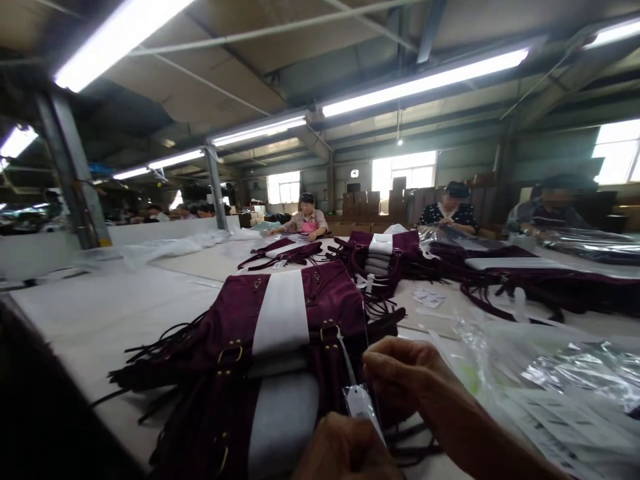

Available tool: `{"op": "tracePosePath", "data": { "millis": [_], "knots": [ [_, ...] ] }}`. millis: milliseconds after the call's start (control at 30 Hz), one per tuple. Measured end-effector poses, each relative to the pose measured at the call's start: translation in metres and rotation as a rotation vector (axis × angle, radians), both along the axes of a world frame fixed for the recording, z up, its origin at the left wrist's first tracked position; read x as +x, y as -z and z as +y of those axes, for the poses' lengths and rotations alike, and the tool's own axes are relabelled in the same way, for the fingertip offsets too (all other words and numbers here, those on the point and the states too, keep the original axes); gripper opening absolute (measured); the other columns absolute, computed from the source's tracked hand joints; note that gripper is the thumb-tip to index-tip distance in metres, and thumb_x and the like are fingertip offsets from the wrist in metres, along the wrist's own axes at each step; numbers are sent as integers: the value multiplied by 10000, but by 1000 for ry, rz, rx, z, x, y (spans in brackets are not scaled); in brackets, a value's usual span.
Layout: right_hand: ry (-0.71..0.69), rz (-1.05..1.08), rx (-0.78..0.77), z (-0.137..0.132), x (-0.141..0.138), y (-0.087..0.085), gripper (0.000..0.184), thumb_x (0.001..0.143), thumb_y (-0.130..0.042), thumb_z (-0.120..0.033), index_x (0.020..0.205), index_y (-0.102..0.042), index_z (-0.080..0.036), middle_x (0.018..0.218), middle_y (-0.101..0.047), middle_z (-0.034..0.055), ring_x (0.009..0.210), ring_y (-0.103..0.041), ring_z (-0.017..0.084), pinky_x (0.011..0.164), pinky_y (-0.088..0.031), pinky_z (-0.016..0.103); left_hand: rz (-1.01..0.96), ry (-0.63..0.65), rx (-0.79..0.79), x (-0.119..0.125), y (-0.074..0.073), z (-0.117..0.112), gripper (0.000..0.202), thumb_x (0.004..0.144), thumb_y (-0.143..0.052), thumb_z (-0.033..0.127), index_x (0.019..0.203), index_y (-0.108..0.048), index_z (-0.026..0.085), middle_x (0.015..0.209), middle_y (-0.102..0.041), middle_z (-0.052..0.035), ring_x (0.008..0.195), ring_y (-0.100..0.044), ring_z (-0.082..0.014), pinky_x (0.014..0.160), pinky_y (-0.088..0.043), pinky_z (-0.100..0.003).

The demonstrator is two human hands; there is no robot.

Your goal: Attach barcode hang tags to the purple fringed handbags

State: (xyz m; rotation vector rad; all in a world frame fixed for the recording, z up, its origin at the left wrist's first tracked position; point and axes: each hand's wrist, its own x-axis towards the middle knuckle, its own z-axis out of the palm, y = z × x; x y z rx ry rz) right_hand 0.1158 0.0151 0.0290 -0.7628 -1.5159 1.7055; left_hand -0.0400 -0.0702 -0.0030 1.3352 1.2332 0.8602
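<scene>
A dark purple handbag [333, 283] with fringes and brass buckles lies in front of me, white paper [281, 310] wrapped around its middle. From a buckle on its right side a pale strap loop [346, 357] runs down to a white hang tag [359, 400] in a clear plastic sleeve. My left hand [345, 450] is closed on the lower end of that tag. To the right of the strap, my right hand [410, 373] is closed in a pinch near a thin clear line. What sits between its fingertips is too small to make out.
More purple bags [373, 257] lie farther across the white table [165, 293]. Small white tags [428, 297] are scattered right of centre, and clear plastic bags [590, 373] cover the right side. Co-workers [306, 220] sit along the far side.
</scene>
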Motion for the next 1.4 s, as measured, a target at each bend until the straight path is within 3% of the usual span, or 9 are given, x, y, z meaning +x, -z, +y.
{"op": "tracePosePath", "data": {
  "millis": [100, 233, 333, 500, 567, 667, 867, 1233, 1400],
  "knots": [
    [23, 33, 38, 16, -7, 0, 273, 768, -788, -363, 869, -690, -129, 628, -589, -20, 522, -436, 63, 485, -277, 198, 219, -31, 76, -13, -20, 5, 221, 772, -686, 388, 740, -715, 171, 621, -553, 29, 632, -507, -141, 580, -314, -260],
    [16, -5, 135, 37, -1, -1, 451, 748, -763, -306, 1131, -565, -174, 627, -601, -54, 506, -480, 93, 461, -306, 206, 607, -309, 390, -32, -39, 33, 194, 890, -622, 383, 866, -710, 212, 823, -677, 11, 795, -600, -177, 725, -390, -293],
    [-48, -96, 150, 51, 7, 2, 490, 716, -732, -282, 1150, -533, -174, 654, -604, -52, 522, -525, 116, 443, -333, 208, 914, -347, 542, -39, -35, 61, 125, 879, -646, 294, 968, -673, 211, 986, -668, -16, 948, -596, -214, 821, -410, -328],
    [-116, -279, 201, 71, 19, 3, 196, 734, -676, -307, 793, -653, -122, 556, -572, -25, 470, -483, 85, 427, -300, 192, 1245, -330, 566, -33, -17, 85, 195, 822, -671, 324, 969, -637, 201, 1039, -633, -65, 1014, -550, -288, 851, -409, -399],
    [-108, -338, 238, 77, 24, 0, 192, 746, -669, -309, 731, -670, -118, 542, -578, -19, 444, -471, 73, 410, -271, 182, 1221, -347, 556, -33, -17, 87, 152, 779, -640, 235, 925, -614, 203, 1018, -629, -65, 1004, -544, -289, 836, -392, -393],
    [-129, -420, 280, 84, 27, -2, 150, 719, -670, -261, 672, -693, -121, 511, -571, -22, 421, -475, 71, 387, -263, 171, 988, -409, 463, -42, -27, 90, 144, 706, -588, 151, 835, -575, 214, 922, -634, -42, 919, -560, -260, 787, -366, -362],
    [-220, -415, 221, 91, 9, 14, 79, 654, -655, -183, 620, -700, -128, 447, -555, -33, 361, -460, 67, 328, -271, 154, 718, -394, 294, -63, -44, 95, 81, 707, -577, 219, 786, -595, 209, 745, -648, -1, 743, -601, -202, 673, -395, -296],
    [-156, -368, 88, 94, -20, 25, 114, 663, -686, -247, 633, -686, -137, 503, -591, -24, 392, -509, 74, 337, -296, 152, 592, -447, 347, -63, -36, 95, 288, 669, -613, 209, 944, -526, 213, 820, -581, 20, 703, -529, -167, 664, -407, -289],
    [-141, -329, 103, 86, -34, 23, 124, 680, -670, -257, 644, -689, -139, 496, -573, -30, 400, -491, 69, 357, -277, 161, 479, -322, 285, -72, -37, 100, 361, 746, -667, 398, 1022, -626, 168, 889, -659, -45, 799, -617, -214, 702, -483, -314]
  ]
}}
